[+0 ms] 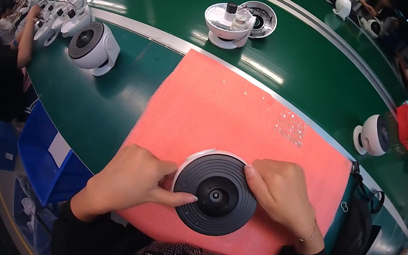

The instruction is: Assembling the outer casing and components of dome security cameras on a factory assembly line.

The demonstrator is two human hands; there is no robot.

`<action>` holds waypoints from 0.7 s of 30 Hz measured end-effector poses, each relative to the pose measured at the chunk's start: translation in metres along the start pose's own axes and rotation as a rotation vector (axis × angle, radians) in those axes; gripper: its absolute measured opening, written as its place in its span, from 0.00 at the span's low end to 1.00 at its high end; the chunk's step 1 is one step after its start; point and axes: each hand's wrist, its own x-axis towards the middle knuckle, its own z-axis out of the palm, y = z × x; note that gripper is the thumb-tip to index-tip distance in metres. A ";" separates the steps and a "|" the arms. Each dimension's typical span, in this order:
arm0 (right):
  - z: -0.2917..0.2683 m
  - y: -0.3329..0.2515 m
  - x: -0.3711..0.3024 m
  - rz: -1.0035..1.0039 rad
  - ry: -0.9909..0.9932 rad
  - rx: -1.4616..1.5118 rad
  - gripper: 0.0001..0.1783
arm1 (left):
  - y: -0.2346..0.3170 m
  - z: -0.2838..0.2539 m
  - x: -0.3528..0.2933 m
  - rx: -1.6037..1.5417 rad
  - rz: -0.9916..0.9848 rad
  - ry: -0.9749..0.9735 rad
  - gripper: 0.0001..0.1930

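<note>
Low over the pink mat (pixel 160 125), in front of my body, is a round device (pixel 222 226) with a white shell and a dark ringed face. A black lens-like piece sits at its centre. My left hand (pixel 135 178) grips its left edge, the thumb lying across the face and the fingers behind the rim. My right hand (pixel 280 193) closes on the upper right edge, thumb at the rim. The fingers beneath the device are hidden, and so is its underside. Small shiny screws (pixel 290 127) lie grouped on the mat's far right part.
A white device (pixel 96 48) with a grey face stands at left. An opened white unit (pixel 227 25) sits on the far green belt, another (pixel 374 134) by a red bin (pixel 407 128). Right: a black bag (pixel 354 236). Left: a blue bin (pixel 49 155) and a co-worker (pixel 2 64).
</note>
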 end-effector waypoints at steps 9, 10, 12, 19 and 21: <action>-0.010 -0.003 -0.003 0.089 -0.188 -0.153 0.19 | 0.004 0.000 0.001 0.101 0.032 -0.023 0.22; -0.012 -0.008 -0.002 0.088 -0.189 -0.153 0.19 | 0.003 0.002 0.001 0.100 0.031 -0.023 0.22; -0.015 -0.020 0.001 -0.154 0.200 -0.192 0.16 | 0.000 0.003 -0.001 0.110 0.048 0.004 0.22; -0.014 -0.025 -0.010 -0.550 -0.147 0.077 0.23 | 0.003 0.004 -0.001 0.090 0.054 0.015 0.27; -0.016 -0.024 -0.010 -0.556 -0.226 0.118 0.25 | 0.006 0.003 0.002 0.100 0.049 -0.018 0.27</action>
